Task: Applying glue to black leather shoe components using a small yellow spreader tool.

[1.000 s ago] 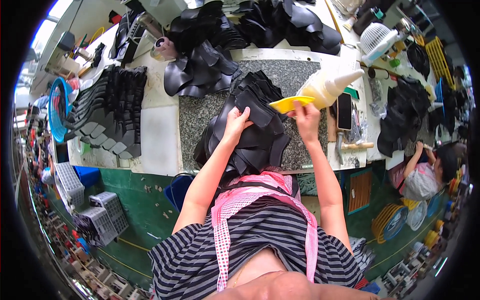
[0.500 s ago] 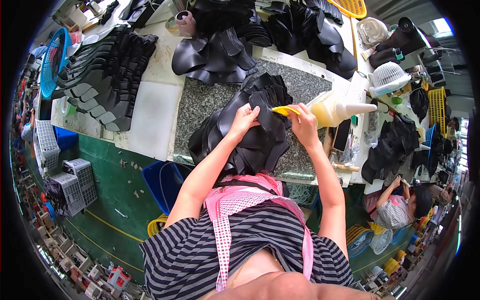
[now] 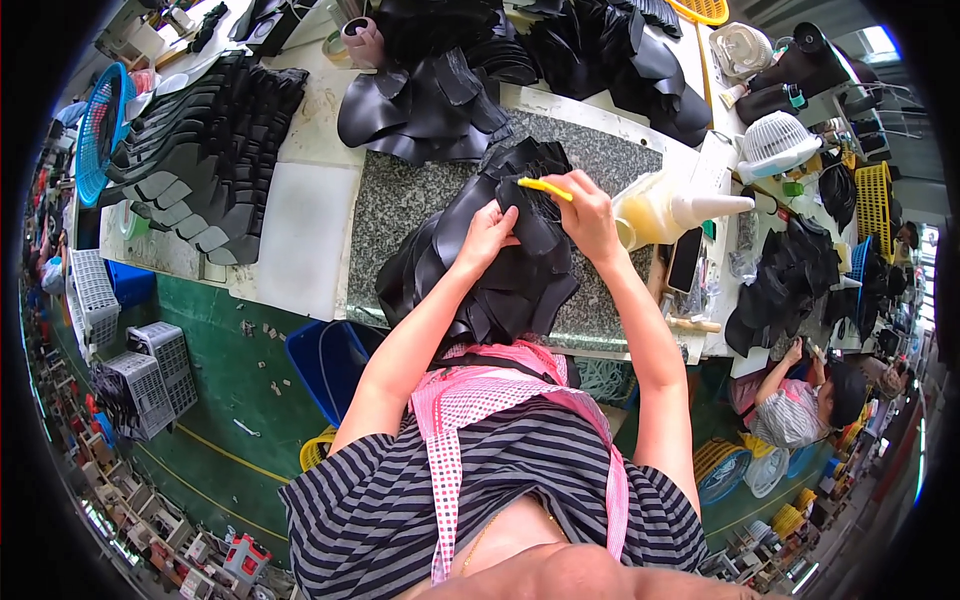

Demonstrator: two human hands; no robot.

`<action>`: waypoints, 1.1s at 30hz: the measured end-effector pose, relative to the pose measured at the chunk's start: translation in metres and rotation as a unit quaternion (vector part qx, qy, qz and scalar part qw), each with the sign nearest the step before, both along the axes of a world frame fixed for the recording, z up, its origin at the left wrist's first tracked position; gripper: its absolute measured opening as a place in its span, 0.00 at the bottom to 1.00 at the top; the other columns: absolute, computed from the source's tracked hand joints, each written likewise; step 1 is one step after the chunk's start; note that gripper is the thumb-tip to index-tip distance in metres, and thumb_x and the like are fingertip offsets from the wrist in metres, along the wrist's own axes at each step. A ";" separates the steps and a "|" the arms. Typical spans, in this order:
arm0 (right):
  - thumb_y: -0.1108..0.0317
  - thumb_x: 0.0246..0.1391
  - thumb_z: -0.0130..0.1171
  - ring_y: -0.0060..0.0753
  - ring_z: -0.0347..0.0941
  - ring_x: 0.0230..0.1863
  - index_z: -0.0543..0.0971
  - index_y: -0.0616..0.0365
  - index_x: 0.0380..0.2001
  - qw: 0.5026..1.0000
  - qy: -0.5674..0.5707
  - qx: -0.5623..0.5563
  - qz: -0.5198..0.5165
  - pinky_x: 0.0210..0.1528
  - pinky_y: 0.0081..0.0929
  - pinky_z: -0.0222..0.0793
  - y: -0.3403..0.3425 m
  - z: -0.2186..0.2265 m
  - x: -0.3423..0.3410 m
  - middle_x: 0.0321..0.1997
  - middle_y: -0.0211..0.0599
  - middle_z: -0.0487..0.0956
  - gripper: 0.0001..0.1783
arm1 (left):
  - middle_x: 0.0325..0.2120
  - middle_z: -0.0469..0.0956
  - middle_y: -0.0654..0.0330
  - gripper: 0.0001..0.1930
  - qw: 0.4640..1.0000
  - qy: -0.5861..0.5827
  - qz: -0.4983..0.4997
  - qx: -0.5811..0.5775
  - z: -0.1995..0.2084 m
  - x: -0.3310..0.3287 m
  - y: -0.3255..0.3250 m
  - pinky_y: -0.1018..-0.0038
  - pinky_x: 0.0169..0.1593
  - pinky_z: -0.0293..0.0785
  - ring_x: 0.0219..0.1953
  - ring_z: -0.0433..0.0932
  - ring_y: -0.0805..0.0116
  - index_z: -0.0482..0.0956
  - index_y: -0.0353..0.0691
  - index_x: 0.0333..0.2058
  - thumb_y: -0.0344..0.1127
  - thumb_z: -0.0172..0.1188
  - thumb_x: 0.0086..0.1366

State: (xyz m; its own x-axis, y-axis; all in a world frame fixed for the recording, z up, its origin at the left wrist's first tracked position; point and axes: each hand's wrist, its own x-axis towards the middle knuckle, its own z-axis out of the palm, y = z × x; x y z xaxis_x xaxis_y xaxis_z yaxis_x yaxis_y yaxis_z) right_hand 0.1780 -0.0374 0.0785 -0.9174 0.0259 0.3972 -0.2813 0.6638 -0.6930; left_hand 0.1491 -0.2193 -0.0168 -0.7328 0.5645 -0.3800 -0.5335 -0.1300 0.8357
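A fanned pile of black leather-like pieces lies on a speckled granite slab right in front of me. My left hand pinches the edge of one black piece at the top of this pile. My right hand grips a yellow-handled brush, its tip over the far edge of the same pile. Too small to make out are the bristles. To the right of that hand lies a translucent bottle of yellowish liquid with a white cone-shaped nozzle.
More black pieces are heaped beyond the slab. Overlapping rows of black parts and a white board lie left. A phone and a white fan stand right. Farther right, a person works. A blue bin sits below the table.
My right hand has moved slightly left and up, carrying the brush tip leftward across the pile's far edge. My left hand keeps its pinch in nearly the same place.
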 end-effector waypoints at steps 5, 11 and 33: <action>0.83 0.50 0.57 0.44 0.78 0.34 0.81 0.60 0.39 0.998 -0.050 0.042 0.022 0.35 0.33 0.73 0.024 -0.005 0.072 0.34 0.41 0.78 0.13 | 0.34 0.81 0.61 0.12 0.997 -0.031 0.016 0.066 -0.011 0.001 0.000 0.68 0.42 0.82 0.36 0.82 0.72 0.72 0.37 0.44 0.41 0.51 0.74; 0.83 0.42 0.55 0.46 0.77 0.34 0.81 0.58 0.42 0.998 0.039 0.041 -0.039 0.36 0.36 0.74 0.017 -0.005 0.088 0.35 0.43 0.78 0.21 | 0.38 0.82 0.61 0.11 0.997 -0.043 0.006 0.066 0.000 -0.002 -0.001 0.70 0.46 0.80 0.40 0.82 0.72 0.74 0.40 0.44 0.41 0.50 0.74; 0.76 0.60 0.55 0.33 0.79 0.31 0.82 0.60 0.40 0.980 0.085 -0.066 -0.166 0.34 0.27 0.72 0.001 0.000 0.005 0.30 0.39 0.80 0.08 | 0.39 0.81 0.63 0.12 0.999 -0.026 0.032 -0.012 0.020 -0.021 -0.038 0.70 0.46 0.79 0.39 0.82 0.69 0.72 0.42 0.46 0.43 0.50 0.73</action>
State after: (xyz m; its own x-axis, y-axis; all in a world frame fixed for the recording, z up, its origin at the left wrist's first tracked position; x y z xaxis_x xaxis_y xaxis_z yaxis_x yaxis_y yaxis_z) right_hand 0.1830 -0.0366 0.0784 -0.7708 0.3724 0.5169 -0.1842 0.6464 -0.7404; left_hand 0.1277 -0.2573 0.0035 -0.7463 0.5070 -0.4313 -0.5677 -0.1465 0.8101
